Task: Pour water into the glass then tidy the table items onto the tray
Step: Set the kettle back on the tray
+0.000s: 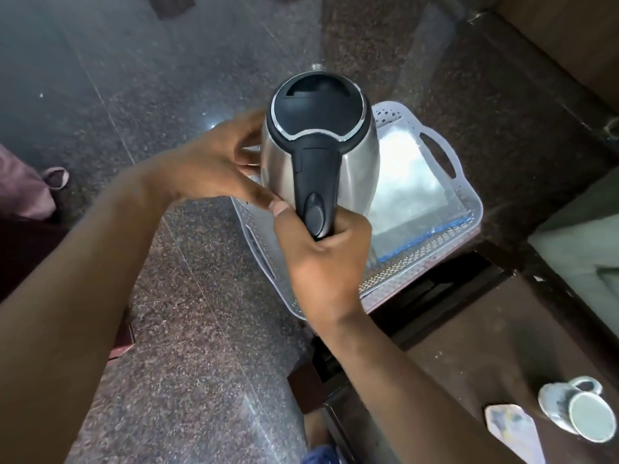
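Note:
A steel electric kettle [355, 169] with a black lid and black handle hangs over the left part of a white perforated plastic tray [469, 209]. My right hand [325, 256] grips the kettle's handle from below. My left hand [214, 165] presses flat against the kettle's left side, fingers spread. The tray sits on a small dark table, with a shiny sheet lining its bottom. No glass shows in this view; the kettle hides part of the tray.
A white mug [576, 410] lies on a dark surface at the lower right, beside a pale patterned flat object [516, 430]. Polished granite floor [187, 296] fills the left. Pink cloth [23, 185] lies at the left edge. A brown wooden piece stands at the top right.

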